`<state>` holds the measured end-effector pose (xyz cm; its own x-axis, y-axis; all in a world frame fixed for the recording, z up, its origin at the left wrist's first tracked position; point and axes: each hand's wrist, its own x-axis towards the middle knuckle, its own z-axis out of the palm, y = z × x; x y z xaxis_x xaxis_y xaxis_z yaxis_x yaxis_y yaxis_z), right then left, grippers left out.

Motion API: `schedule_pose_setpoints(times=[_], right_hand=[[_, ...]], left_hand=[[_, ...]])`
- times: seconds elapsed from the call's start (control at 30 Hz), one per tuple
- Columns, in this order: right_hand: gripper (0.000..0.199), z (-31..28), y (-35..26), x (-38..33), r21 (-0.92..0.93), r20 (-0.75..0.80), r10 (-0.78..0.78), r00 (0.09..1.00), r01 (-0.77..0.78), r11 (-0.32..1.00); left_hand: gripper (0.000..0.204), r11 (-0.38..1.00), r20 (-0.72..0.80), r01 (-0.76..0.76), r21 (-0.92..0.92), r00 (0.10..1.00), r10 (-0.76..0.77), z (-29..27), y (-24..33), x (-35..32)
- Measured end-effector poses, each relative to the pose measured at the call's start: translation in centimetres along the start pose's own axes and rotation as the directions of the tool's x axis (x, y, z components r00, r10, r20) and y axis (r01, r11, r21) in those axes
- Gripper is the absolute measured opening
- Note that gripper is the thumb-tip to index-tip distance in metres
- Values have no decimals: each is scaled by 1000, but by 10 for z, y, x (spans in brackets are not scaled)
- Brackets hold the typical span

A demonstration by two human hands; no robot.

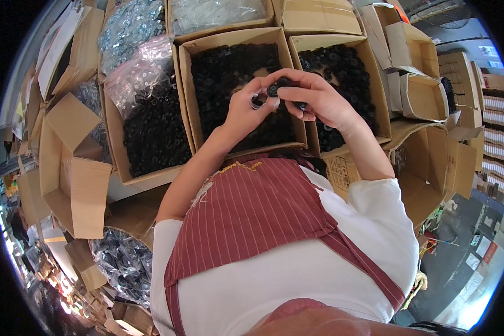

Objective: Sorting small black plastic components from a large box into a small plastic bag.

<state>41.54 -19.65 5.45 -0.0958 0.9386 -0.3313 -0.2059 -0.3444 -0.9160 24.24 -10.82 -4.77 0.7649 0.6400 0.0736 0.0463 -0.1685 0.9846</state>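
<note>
My two hands meet above the middle cardboard box (186, 84), which is filled with small black round parts (218, 61). Between thumb and forefinger, my left hand (249, 109) pinches a black round part (273, 91). A shiny, silvery or clear ring-like thing (259, 101) shows inside the curl of that hand. My right hand (319, 98) is closed with its fingertips at the same black part, and another dark piece (301, 105) shows under its fingers. The exact kind of these parts is too small to make out.
A left box (145, 178) holds black parts and a clear plastic bag (145, 73) of small rings. The right box (383, 123) holds more black round parts. Bagged pieces (131, 28) lie at the far left. Empty-looking cartons (425, 98) stand at the right; a bag of dark parts (120, 260) sits lower left.
</note>
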Motion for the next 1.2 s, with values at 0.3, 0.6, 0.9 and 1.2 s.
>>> schedule_pose_setpoints(times=[0.3,0.6,0.9,1.2], right_hand=[[40,2,8,11,-704,151,-494,856,444,554],[32,-1,-12,10,-187,33,-102,994,107,977],[47,-7,-4,19,375,97,-55,994,15,927],[55,-1,-1,15,-110,139,-88,986,104,989]], left_hand=[[54,994,-59,-109,-15,992,108,-1,-2,-1],[41,997,-56,-73,3,996,73,-1,-4,-2],[29,993,-79,-77,86,993,84,1,-2,-1],[29,990,-78,-26,-140,997,15,3,-10,-2]])
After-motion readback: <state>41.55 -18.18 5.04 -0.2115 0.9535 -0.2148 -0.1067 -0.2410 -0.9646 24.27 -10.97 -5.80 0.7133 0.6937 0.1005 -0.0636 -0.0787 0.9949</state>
